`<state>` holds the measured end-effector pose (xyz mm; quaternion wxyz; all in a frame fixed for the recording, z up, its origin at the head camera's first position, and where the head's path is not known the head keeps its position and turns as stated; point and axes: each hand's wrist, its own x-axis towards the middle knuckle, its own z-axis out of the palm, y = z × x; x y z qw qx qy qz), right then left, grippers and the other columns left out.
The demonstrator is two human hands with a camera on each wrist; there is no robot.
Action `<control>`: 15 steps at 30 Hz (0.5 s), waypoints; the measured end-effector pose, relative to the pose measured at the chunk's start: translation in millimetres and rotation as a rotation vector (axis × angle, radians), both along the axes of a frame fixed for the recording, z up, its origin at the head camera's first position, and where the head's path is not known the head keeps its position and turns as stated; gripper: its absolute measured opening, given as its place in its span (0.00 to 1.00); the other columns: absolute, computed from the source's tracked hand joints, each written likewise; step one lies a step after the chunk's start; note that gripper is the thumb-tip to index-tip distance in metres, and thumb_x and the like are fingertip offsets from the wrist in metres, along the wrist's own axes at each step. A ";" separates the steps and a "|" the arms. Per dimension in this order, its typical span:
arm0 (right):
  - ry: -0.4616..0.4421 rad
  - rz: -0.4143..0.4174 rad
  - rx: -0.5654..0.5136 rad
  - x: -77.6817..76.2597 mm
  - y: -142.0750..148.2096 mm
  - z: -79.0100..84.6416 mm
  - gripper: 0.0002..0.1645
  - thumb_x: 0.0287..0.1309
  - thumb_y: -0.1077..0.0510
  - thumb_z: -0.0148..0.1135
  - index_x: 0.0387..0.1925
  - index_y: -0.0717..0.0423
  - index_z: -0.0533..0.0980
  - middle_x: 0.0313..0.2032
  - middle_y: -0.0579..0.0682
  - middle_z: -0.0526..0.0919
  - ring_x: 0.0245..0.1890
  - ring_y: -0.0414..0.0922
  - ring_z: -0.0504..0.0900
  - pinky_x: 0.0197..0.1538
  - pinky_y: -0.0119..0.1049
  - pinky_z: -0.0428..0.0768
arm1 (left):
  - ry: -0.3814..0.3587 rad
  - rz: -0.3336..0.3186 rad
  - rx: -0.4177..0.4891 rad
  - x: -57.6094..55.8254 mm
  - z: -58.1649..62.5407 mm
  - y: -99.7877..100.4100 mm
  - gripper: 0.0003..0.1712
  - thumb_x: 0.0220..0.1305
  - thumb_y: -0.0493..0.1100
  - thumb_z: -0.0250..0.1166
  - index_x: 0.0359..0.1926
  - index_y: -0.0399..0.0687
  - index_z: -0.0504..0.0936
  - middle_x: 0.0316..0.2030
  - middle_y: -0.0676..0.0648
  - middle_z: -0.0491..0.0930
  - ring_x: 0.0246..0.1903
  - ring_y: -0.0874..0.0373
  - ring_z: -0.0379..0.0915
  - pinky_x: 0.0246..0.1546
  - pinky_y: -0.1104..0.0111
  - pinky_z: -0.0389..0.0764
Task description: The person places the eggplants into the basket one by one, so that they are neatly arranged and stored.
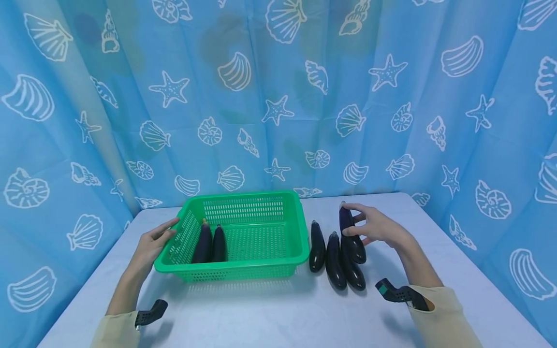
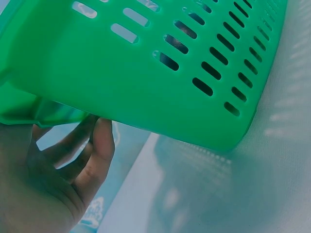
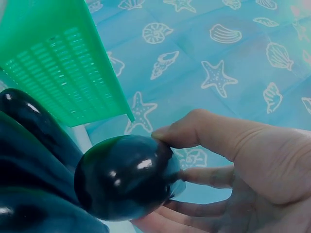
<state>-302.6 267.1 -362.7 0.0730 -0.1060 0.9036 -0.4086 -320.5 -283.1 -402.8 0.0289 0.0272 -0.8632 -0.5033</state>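
Fingers of the right hand [image 1: 375,225] pinch an eggplant [image 1: 346,217] right of the green basket [image 1: 243,267]; the left hand [image 1: 149,247] touches its left rim, grip unclear. Picking up seems underway; next calls for steady lifting.

Markings: no text, label, brand, number or sign is legible on the green basket [image 1: 261,263], the eggplants [image 1: 316,247] inside it and to its right, or the curtain [image 1: 278,145] behind it.

Blue curtain [image 1: 278,135] — printed with shells, starfish; white table [image 1: 270,314].
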 end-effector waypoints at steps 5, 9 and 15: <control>0.002 -0.015 -0.025 -0.6 -3.3 -1.6 0.49 0.58 0.49 0.68 0.75 0.54 0.55 0.64 0.74 0.67 0.57 0.66 0.76 0.39 0.45 0.88 | 0.011 -0.005 0.002 0.6 0.6 -0.3 0.33 0.75 0.57 0.49 0.74 0.52 0.61 0.75 0.36 0.56 0.72 0.36 0.54 0.70 0.43 0.62; 0.000 -0.027 -0.046 -1.5 -6.2 -3.1 0.50 0.58 0.48 0.68 0.75 0.53 0.55 0.64 0.74 0.66 0.55 0.64 0.78 0.40 0.45 0.88 | 0.033 -0.021 -0.001 1.1 0.7 -1.3 0.32 0.75 0.57 0.49 0.74 0.52 0.61 0.74 0.36 0.56 0.72 0.36 0.55 0.69 0.44 0.64; 0.010 -0.024 -0.068 -3.1 -13.8 -4.3 0.49 0.57 0.49 0.68 0.75 0.52 0.55 0.64 0.74 0.66 0.54 0.63 0.80 0.39 0.44 0.88 | 0.031 -0.019 0.001 0.5 0.8 -1.6 0.32 0.75 0.57 0.49 0.74 0.52 0.61 0.74 0.36 0.56 0.72 0.36 0.56 0.69 0.45 0.65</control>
